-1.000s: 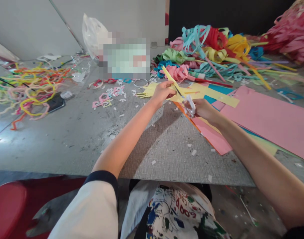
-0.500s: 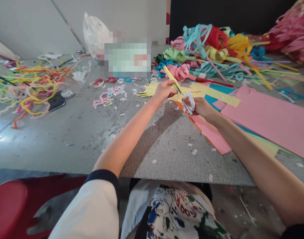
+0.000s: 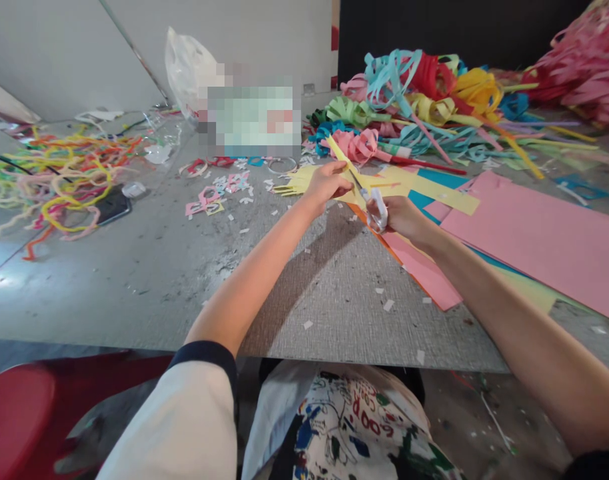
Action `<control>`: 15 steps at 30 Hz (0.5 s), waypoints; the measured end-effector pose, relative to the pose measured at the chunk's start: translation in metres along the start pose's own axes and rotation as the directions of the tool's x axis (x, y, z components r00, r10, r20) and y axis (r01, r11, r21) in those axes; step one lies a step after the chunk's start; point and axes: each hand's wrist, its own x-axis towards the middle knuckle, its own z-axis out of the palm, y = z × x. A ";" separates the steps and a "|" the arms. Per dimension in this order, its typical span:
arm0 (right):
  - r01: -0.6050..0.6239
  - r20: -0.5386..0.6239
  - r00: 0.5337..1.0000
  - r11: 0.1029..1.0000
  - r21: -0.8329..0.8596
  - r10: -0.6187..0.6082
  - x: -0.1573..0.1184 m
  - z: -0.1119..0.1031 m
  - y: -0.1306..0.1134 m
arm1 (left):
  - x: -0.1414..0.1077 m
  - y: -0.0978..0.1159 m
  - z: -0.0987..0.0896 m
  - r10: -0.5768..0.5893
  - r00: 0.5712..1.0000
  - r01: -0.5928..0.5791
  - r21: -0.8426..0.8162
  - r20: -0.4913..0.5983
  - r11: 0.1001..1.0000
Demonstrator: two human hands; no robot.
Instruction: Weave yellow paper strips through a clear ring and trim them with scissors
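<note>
Between thumb and fingers, my left hand (image 3: 329, 183) pinches a narrow piece of yellow paper (image 3: 338, 149) that points up and away. My right hand (image 3: 398, 215) is closed around the white handles of a pair of scissors (image 3: 379, 211). Their blades reach toward my left fingers and lie against the yellow paper; how far apart they are is hard to make out. Under both hands lie yellow paper strips with cut ends (image 3: 294, 183). A folded pink sheet with an orange edge (image 3: 424, 267) rests below my right wrist.
Pink sheets (image 3: 534, 233) lie on the right. Curled paper flowers (image 3: 394, 87) heap up behind. Tangled pipe cleaners (image 3: 74, 173) cover a dark phone-like object (image 3: 115, 208) on the left. White paper scraps dot the grey table (image 3: 184, 293). A red stool (image 3: 19, 413) stands lower left.
The scissors have turned slightly in my right hand, and their handles look closer together. My left hand keeps its pinch on the yellow paper almost in place.
</note>
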 end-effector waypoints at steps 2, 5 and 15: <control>0.001 0.010 1.000 1.000 -0.005 -0.001 0.001 0.000 0.000 | -0.001 0.000 0.000 0.004 1.000 -0.004 0.003 0.002 1.000; -0.027 -0.002 1.000 0.999 0.023 0.027 0.006 -0.001 0.002 | -0.002 0.000 0.002 -0.005 1.000 0.005 0.008 0.010 1.000; -0.037 0.001 0.999 0.999 0.014 0.037 0.001 -0.003 -0.002 | 0.005 -0.008 0.001 0.074 0.996 -0.073 0.025 -0.054 0.997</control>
